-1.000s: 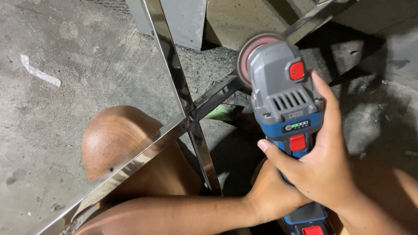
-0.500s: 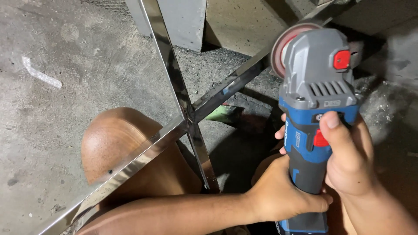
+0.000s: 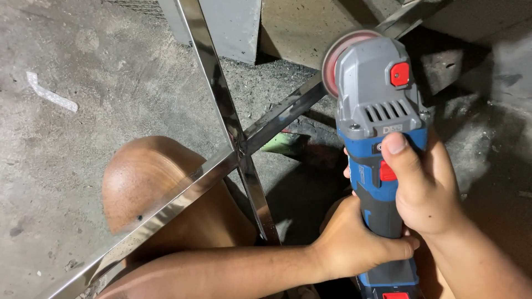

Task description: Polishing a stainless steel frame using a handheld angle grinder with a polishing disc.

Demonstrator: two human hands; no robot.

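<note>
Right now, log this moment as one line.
right hand: grips grinder body | left hand: grips its lower handle | disc: at steel bar, contact unclear

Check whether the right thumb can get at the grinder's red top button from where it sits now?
Probably yes. The right hand grips the grinder just below the vents, and nothing lies between its thumb and the red button.

The floor (image 3: pixel 83 50) is grey, rough concrete with dusty marks. A small white strip (image 3: pixel 51 92) lies on it at about ten o'clock. Shiny metal bars (image 3: pixel 221 105) cross over the floor in the middle. A grey block (image 3: pixel 230 27) stands on it at twelve o'clock. Something green (image 3: pixel 285 143) lies near the middle, under a bar.
</note>
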